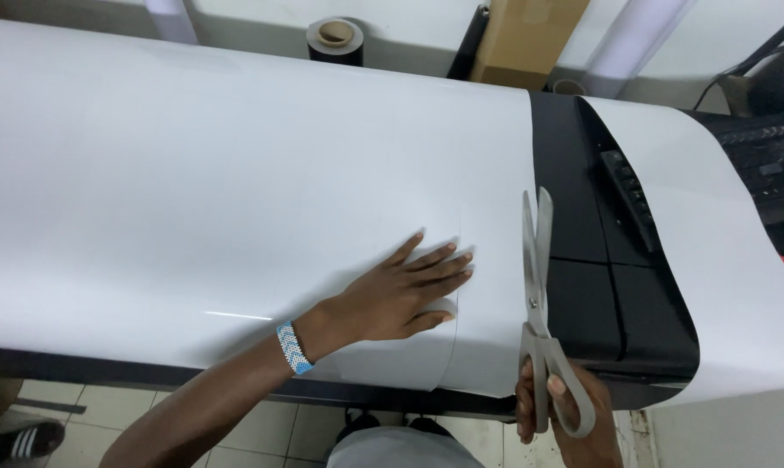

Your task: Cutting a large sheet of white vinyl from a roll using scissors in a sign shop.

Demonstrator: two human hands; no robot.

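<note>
A wide white sheet (pixel 218 173) lies draped over a black large-format printer (pixel 582 295). My left hand (pixel 400 290) rests flat on the sheet near its right edge, fingers spread, with a blue-and-white beaded band on the wrist. My right hand (pixel 565 416) grips the grey handles of a pair of scissors (pixel 537 260). The blades point away from me and are slightly parted, lying along the sheet's right edge. A second white sheet (pixel 712 251) curves over the printer further right, with a gap of black surface between the two sheets.
A black roll with a cardboard core (pixel 335 39) and a brown cardboard box (pixel 522 39) stand behind the printer. A black keyboard-like panel (pixel 769 165) sits at the far right. Tiled floor and a striped shoe (pixel 19 438) show below.
</note>
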